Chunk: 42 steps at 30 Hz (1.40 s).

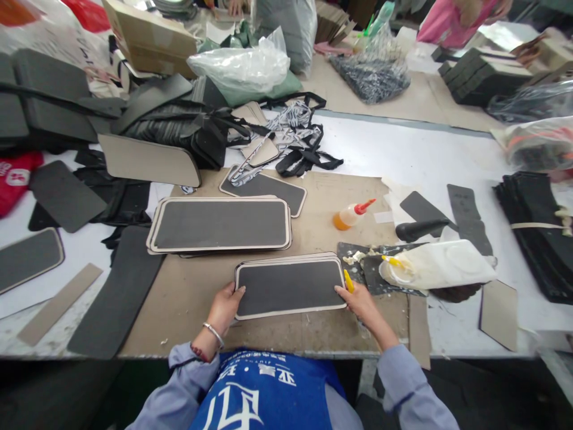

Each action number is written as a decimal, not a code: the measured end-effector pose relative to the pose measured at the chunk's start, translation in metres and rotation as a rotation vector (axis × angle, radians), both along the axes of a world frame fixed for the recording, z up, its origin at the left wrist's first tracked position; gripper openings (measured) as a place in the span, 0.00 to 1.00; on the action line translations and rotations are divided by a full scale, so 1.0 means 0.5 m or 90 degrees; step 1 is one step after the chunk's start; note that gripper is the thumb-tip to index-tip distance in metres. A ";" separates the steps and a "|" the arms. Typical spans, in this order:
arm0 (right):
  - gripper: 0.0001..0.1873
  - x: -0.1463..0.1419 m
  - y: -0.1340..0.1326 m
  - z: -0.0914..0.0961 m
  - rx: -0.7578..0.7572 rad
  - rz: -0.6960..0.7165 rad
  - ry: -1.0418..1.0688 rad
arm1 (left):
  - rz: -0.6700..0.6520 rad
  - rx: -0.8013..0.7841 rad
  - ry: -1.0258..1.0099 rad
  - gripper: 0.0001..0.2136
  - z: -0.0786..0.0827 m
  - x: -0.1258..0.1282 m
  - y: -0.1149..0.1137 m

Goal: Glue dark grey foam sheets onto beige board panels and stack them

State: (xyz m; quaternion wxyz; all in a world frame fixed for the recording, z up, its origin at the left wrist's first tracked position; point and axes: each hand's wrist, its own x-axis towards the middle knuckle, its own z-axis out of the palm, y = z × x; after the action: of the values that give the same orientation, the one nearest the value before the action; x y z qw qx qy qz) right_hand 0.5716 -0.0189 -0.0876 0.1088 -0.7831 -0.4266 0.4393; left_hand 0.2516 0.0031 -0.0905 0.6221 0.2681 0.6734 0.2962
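A small stack of grey rectangular panels with cream borders (290,285) lies on the brown cardboard sheet (188,292) in front of me. My left hand (225,306) grips the stack's left end, thumb on top. My right hand (360,300) holds the right end, and a yellow tool (348,280) sticks up between its fingers. A bigger stack of the same panels (219,224) lies just behind, to the left.
An orange glue bottle with a red tip (351,215) lies right of the big stack. A white plastic container (436,266) and a black-handled tool (418,229) rest at right. Black fabric pieces, straps (299,155) and bags crowd the back and left. Another person in pink (452,21) works far off.
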 end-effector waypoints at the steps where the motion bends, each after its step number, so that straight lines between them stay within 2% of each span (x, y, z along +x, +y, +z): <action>1: 0.11 0.001 0.001 0.000 0.001 0.008 -0.006 | -0.004 0.003 0.006 0.13 -0.002 -0.001 -0.001; 13: 0.12 0.000 0.010 -0.004 0.017 0.081 -0.088 | -0.003 0.008 0.025 0.14 -0.009 -0.005 0.001; 18: 0.14 0.009 0.001 0.002 0.004 0.092 -0.105 | 0.039 -0.020 -0.055 0.15 0.003 -0.002 0.000; 20: 0.16 0.014 -0.008 0.003 -0.034 0.069 -0.059 | 0.053 -0.044 -0.115 0.16 0.019 -0.002 -0.001; 23: 0.16 0.013 -0.019 -0.001 -0.089 -0.023 0.024 | 0.062 -0.086 -0.179 0.17 0.045 -0.003 -0.003; 25: 0.14 0.005 -0.022 -0.002 -0.092 -0.082 0.056 | 0.065 -0.107 -0.186 0.18 0.056 -0.005 -0.005; 27: 0.13 -0.006 -0.022 -0.002 -0.081 -0.105 0.066 | 0.072 -0.109 -0.179 0.18 0.060 -0.007 -0.007; 35: 0.12 -0.017 -0.016 -0.001 -0.078 -0.091 0.035 | 0.075 -0.083 -0.146 0.17 0.048 -0.006 -0.005; 42: 0.14 -0.013 -0.017 -0.007 -0.076 -0.073 0.032 | 0.070 -0.078 -0.128 0.19 0.055 -0.002 -0.001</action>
State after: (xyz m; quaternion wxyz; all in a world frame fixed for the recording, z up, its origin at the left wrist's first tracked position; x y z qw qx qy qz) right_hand 0.5650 -0.0275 -0.0911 0.0978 -0.8000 -0.3514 0.4764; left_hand 0.2508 0.0026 -0.0631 0.6844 0.1616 0.6382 0.3134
